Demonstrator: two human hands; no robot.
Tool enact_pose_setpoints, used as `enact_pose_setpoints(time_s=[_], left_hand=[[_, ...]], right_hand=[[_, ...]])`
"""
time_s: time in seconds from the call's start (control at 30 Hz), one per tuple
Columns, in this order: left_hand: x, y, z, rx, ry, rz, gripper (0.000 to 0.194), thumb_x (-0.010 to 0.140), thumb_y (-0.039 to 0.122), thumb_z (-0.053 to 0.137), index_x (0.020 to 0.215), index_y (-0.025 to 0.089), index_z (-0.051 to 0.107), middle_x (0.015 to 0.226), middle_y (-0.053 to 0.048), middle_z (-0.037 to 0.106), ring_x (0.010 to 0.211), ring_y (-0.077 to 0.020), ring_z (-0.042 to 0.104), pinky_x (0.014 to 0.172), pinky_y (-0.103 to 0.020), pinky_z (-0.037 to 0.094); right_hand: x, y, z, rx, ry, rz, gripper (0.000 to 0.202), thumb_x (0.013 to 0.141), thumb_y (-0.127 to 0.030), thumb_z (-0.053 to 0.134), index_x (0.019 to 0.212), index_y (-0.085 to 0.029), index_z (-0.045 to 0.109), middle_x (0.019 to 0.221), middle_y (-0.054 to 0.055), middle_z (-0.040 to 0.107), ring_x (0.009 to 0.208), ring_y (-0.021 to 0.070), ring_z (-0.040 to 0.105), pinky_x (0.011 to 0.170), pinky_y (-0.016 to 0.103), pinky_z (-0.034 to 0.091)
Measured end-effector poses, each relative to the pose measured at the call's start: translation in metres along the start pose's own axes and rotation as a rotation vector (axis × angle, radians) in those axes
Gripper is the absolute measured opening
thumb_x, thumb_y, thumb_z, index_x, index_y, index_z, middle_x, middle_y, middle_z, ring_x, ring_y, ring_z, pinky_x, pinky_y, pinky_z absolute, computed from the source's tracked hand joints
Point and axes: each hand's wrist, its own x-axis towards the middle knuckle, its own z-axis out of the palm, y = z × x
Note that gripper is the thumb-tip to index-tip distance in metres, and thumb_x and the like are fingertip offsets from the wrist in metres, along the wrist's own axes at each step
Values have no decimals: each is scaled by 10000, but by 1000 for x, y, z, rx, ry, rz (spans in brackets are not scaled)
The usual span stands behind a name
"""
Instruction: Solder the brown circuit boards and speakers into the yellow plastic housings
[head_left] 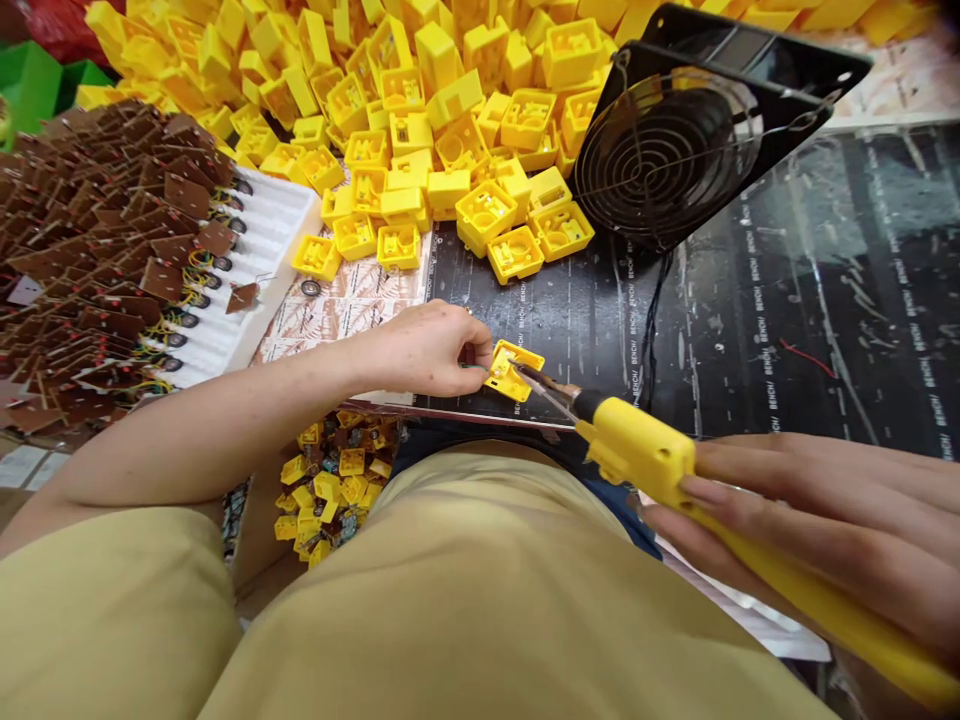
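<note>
My left hand (439, 350) is closed, its thumb and fingertips pinched at the left edge of a small yellow plastic housing (532, 360). The housing lies open side up near the front edge of the black mat. What else the fingertips may pinch is hidden. My right hand (832, 520) is wrapped around a yellow gun-style soldering iron (641, 450). Its thin metal tip and a narrow tube beside it reach down to the inside of the housing.
Many yellow housings (409, 130) are heaped at the back. A black fan (667, 150) with a wire grille stands behind the mat (787, 300). Brown circuit boards with wires (97, 250) fill a white foam tray (277, 220) at left. Below the edge, a box holds yellow units (326, 490).
</note>
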Motion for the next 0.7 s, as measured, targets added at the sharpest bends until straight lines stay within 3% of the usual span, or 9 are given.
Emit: enact_pose_setpoints(time_s=[0.07,0.23,0.43,0.5,0.6,0.7], left_hand=[[1,0,0,8,-8,-11,93,716,171,613,708,187,704,683,19,701,640,-119,606,602,-228,378],[2,-1,0,-3,1,11,117,713,179,591,706,197,706,684,25,702,625,-114,604,595,-229,377],[-1,1,-1,6,-14,-4,89,722,163,607,737,187,692,704,14,695,656,-129,605,619,-229,385],[-7,0,-3,-2,-15,0,101,723,179,639,806,180,697,768,1,713,696,-141,619,631,-226,396],[-15,-8,-5,-77,25,34,136,755,196,652,879,171,703,836,-4,737,733,-135,643,660,-211,425],[-18,-16,-5,-153,84,58,120,822,182,620,868,178,731,808,11,751,730,-115,661,699,-202,450]], right_hand=[[-2,3,-3,-30,-10,-60,156,883,-246,726,1003,-216,629,899,15,738,735,149,708,707,247,619],[-11,-2,-2,12,41,143,211,836,-262,769,1000,-282,639,852,-3,721,751,193,710,662,309,628],[-10,4,4,43,51,121,192,888,-287,723,1058,-252,642,880,7,726,715,152,705,600,235,584],[-11,10,7,21,64,113,346,881,-286,731,1212,-261,631,900,9,736,692,159,708,526,233,570],[-17,23,11,-9,80,144,670,830,-297,784,1437,-294,500,1029,23,743,674,195,717,491,279,595],[-20,26,12,37,74,193,717,849,-390,759,1485,-369,428,1134,12,723,688,224,724,531,326,634]])
